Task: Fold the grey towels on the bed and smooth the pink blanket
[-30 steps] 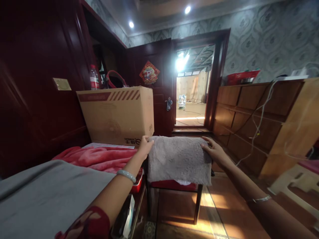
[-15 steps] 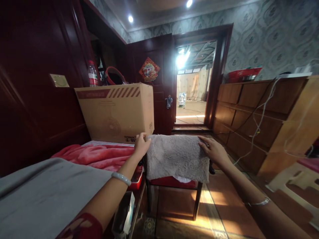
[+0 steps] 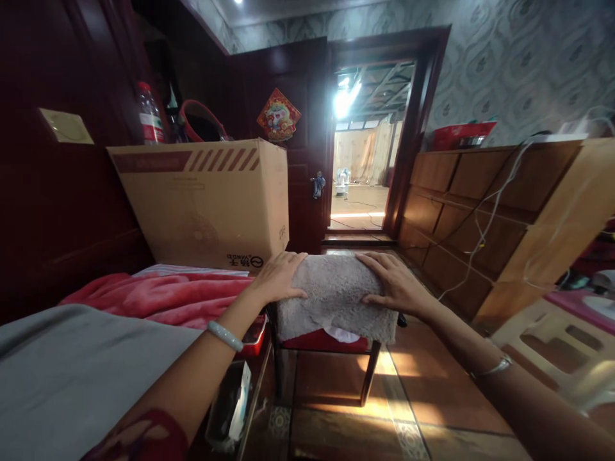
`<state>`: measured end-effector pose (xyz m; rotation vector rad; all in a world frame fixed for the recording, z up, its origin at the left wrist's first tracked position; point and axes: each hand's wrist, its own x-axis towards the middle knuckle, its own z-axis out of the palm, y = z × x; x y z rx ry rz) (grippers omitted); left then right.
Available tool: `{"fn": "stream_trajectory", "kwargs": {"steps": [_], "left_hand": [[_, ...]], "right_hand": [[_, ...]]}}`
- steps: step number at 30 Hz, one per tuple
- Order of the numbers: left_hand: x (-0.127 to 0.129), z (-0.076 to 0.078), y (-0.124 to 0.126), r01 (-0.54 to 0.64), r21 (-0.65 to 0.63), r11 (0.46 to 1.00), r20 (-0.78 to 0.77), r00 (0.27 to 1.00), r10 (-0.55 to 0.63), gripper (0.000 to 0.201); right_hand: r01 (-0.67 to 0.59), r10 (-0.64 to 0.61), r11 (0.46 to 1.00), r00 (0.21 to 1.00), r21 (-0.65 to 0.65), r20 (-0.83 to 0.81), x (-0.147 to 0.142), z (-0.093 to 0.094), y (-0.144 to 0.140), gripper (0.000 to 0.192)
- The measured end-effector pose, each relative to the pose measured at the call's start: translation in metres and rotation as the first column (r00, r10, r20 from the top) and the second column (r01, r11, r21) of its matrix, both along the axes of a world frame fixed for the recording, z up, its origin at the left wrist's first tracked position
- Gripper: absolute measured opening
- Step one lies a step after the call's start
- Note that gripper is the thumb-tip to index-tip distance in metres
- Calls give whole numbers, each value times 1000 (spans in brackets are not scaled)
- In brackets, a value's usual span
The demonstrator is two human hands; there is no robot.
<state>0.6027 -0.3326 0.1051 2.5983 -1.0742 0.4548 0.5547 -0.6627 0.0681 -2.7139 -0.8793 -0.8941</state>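
Note:
A grey fluffy cloth hangs over the backrest of a dark-framed chair with a red seat. My left hand lies on the cloth's upper left part, fingers stretched across the top edge and thumb apart. On the upper right part rests my right hand, its fingers spread flat and its thumb pointing inward. Neither hand is closed on the fabric. Below the cloth's lower edge, part of something white shows on the red seat; the rest of it is hidden.
Left of the chair is a bed with a pink blanket and a grey sheet. A large cardboard box stands behind them. A red basket is beside the chair. Wooden drawers and a plastic stool stand right.
Both hands have shifted inward from the cloth's top corners. Their pinched fingers have opened and now lie flat on it. The view has tilted down slightly.

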Motion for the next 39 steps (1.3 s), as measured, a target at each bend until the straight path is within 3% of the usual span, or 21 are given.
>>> {"fn": "stream_trajectory", "kwargs": {"steps": [5,10,17,23,32,39], "left_hand": [[5,-8,1,-14,-37,999,-3,1000,14,90],[6,-9,-1,-66,2,998,33,997,66,84],[3,-4,7,30,-1,1000,-17,999,-30,96],[3,-2,6,11,82,997,-8,1000,-10,103],[5,-5,4,-45,93,995,45,998,41,81],[-4,-8,15,-36,29,999,-1,999,36,104]], "right_hand": [[48,-48,999,999,14,-13,4,-1,0,85],[25,-25,1000,1000,-9,-13,9,0,-2,85],[-68,62,993,996,-98,-67,2,4,-15,105],[-34,24,985,998,-168,-61,-2,8,-20,115],[-31,29,981,999,-189,-12,12,1,-25,104],[-18,16,981,1000,-192,-9,2,4,-22,107]]}}
